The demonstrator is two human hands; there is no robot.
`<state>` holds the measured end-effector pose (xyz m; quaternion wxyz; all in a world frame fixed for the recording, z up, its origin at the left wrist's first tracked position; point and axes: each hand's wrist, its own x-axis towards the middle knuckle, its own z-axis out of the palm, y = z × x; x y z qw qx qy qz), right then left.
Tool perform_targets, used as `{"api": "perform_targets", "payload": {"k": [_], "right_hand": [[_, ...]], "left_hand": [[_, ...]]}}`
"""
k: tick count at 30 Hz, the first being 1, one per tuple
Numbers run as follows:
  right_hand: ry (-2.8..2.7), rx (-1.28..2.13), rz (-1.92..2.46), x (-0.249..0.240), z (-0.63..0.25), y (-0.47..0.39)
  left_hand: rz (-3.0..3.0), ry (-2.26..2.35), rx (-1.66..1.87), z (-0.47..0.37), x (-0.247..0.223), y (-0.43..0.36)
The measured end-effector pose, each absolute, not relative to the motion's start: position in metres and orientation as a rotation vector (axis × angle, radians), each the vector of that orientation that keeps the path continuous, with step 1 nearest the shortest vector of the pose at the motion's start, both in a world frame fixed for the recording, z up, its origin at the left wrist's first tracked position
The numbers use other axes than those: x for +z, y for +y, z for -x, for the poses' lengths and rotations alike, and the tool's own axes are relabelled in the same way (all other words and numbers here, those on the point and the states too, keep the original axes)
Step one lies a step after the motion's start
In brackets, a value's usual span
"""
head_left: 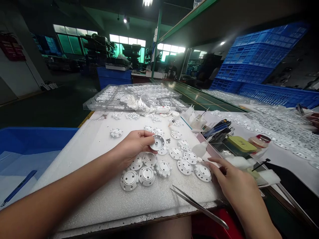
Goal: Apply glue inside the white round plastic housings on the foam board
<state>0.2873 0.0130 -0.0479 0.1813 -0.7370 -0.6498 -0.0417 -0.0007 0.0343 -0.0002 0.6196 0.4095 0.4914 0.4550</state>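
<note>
My left hand (136, 146) pinches a round white cup-like part (158, 142), its hollow side with a small centre post facing me. On the right, my right hand (229, 174) has thumb and index finger near a white disc part (202, 173); whether they grip anything small is hard to make out. Several more white discs with studded rims (147, 176) lie on the white foam mat (99, 205). Metal tweezers (199, 207) rest at the mat's front edge. A little pile of tiny dark pieces (168, 141) sits just right of the held part.
Clear trays of white parts (112, 94) stand at the back. A blue bin (15, 142) is on the left. At right are a green box (241, 143), a red-lidded jar (260, 141), tools and blue crates (249, 56). Another person's hand (314, 119) shows far right.
</note>
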Motion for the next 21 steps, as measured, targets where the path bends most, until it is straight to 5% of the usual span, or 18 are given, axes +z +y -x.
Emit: {"api": "perform_targets", "payload": {"k": [5,11,21], "right_hand": [[-1.618,-0.207,1.756,-0.019,-0.264,-0.002],[-1.911,0.076,1.269,0.005,-0.223,0.006],[-1.530,0.028,1.461,-0.041,-0.240,-0.014]], "left_hand": [[-0.985,1.115,1.054,0.002,-0.003,0.035],[-1.118,1.137,1.132,0.004,-0.003,0.036],[-1.170,1.190,1.101,0.005,-0.001,0.036]]}}
